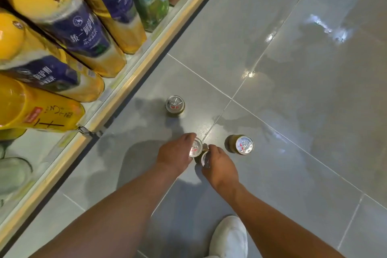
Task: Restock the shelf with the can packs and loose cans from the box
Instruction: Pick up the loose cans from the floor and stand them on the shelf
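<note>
Left hand (175, 153) wrapped around upright can (196, 147) on grey tile floor (293, 69). Right hand (219, 165) grips 2nd can (205, 158), tilted, touching 1st. 2 more loose cans stand apart: 1 (175, 104) near shelf edge (134, 73), 1 (243, 144) just right of hands. Shelf holds large yellow and purple bottles (69, 21). White shoe (229, 236) at bottom.

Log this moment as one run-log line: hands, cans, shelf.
left hand: gripping can | right hand: gripping second can | two loose cans: upright on floor
</note>
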Action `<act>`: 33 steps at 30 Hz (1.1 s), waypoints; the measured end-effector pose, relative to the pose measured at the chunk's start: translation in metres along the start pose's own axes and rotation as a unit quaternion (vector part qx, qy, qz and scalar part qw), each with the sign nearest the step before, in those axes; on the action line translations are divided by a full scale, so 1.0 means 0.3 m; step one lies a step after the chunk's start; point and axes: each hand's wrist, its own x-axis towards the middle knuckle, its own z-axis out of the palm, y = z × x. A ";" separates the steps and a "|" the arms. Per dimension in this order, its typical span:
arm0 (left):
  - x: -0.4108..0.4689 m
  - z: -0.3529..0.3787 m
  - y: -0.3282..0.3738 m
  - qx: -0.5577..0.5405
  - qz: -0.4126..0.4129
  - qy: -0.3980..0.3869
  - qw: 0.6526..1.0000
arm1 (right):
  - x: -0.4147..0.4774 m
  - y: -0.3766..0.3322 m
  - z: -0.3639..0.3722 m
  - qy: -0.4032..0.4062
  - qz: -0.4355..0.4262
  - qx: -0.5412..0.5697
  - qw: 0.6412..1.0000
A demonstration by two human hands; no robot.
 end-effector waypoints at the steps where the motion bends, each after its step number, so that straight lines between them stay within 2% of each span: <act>1: -0.004 -0.008 0.000 -0.012 0.001 0.005 1.000 | -0.004 -0.005 -0.008 -0.004 0.004 0.001 1.000; 8: -0.109 -0.147 0.006 -0.017 0.007 0.016 1.000 | -0.090 -0.072 -0.113 -0.014 0.011 0.003 1.000; 17: -0.391 -0.503 0.071 -0.003 0.019 0.028 0.999 | -0.345 -0.258 -0.402 -0.009 -0.012 -0.014 1.000; 26: -0.789 -0.892 0.156 -0.072 0.001 0.078 0.994 | -0.720 -0.500 -0.770 0.014 -0.050 -0.016 0.999; 33: -1.186 -1.232 0.215 -0.158 0.021 0.165 0.973 | -1.044 -0.728 -1.094 0.046 -0.112 -0.009 0.993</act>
